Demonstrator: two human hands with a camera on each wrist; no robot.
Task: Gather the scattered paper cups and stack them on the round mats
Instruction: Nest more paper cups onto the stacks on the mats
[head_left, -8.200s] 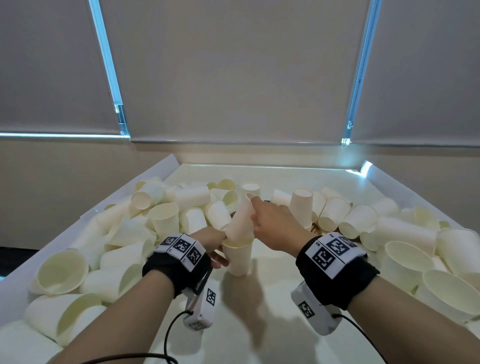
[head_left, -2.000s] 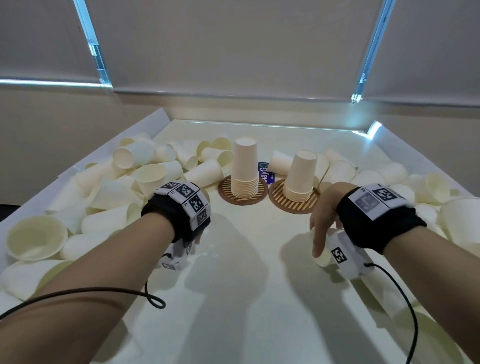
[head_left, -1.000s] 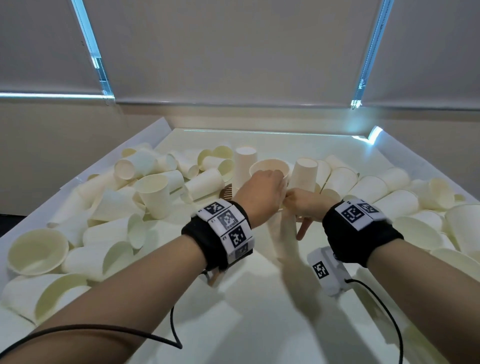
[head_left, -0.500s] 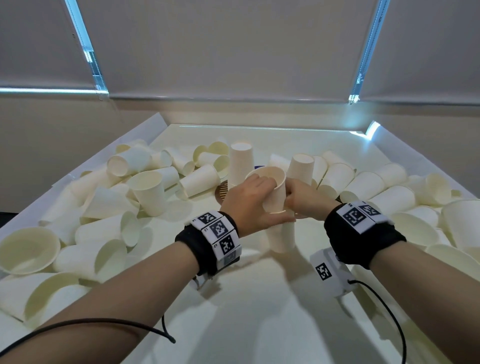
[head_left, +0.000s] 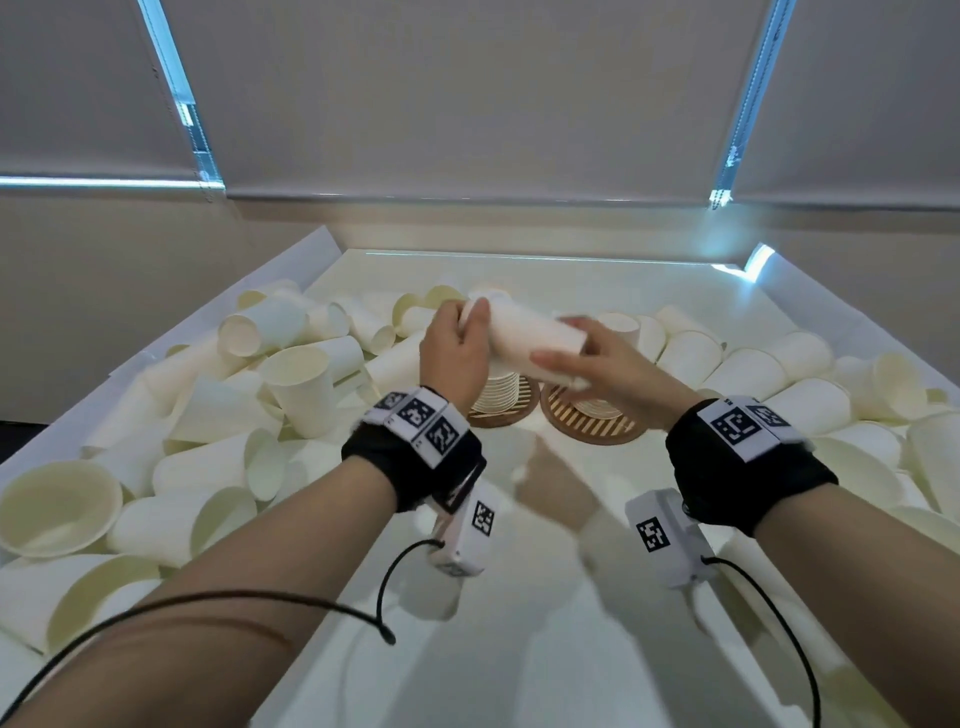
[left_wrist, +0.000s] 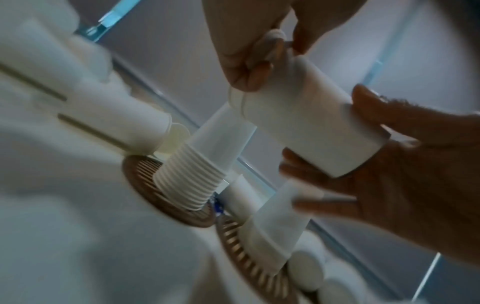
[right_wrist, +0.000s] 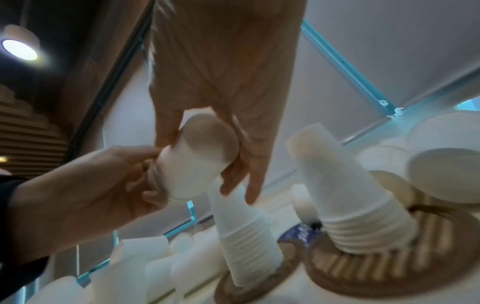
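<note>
Both hands hold one paper cup (head_left: 524, 340) on its side in the air: the left hand (head_left: 457, 353) curls round one end, the right hand (head_left: 602, 364) pinches the other (which end is the rim is blurred). Directly below stand two inverted cup stacks (left_wrist: 197, 174) on two round mats (head_left: 597, 423), side by side mid-table (head_left: 519, 649). Loose cups (head_left: 218, 405) crowd the left and right edges. Wristband (head_left: 415, 421) markers carry no readable writing.

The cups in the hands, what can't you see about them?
- Head view: held cups are motion-blurred, so their count is unclear; left hand and right hand cover both ends.
- Head view: hands hide the tops of both stacks on the mats.
- Right wrist view: blur smears the stack rims.
</note>
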